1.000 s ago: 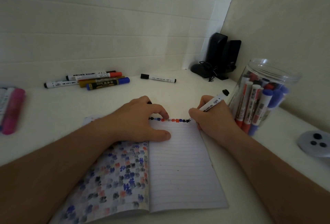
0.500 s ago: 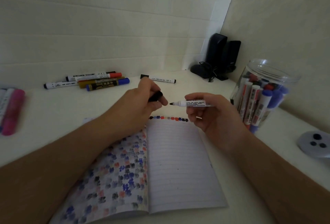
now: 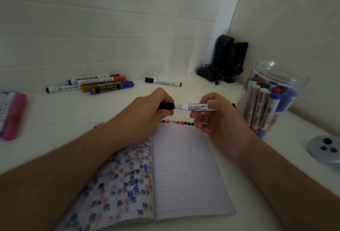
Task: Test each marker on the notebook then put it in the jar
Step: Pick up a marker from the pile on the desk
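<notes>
While the right hand (image 3: 219, 118) pinches a white marker (image 3: 197, 107) by its barrel between thumb and curled fingers, the left hand (image 3: 152, 109) grips a black cap (image 3: 166, 105) in curled fingers, the cap's mouth over the marker's tip. Marker and cap lie level, end to end, above the far edge of the notebook (image 3: 185, 171). That notebook lies open on the table (image 3: 55, 120): its left page is covered with blue, black and red blots, and its lined right page carries a single row of such blots along the top. To the right, near the right hand, stands a clear jar (image 3: 272, 98), holding upright markers with red, blue and black caps. Loose markers (image 3: 92, 85) lie grouped at the far left, with one more marker (image 3: 162, 82) apart from them beyond the hands. Two black speakers (image 3: 228, 57) stand in the corner.
</notes>
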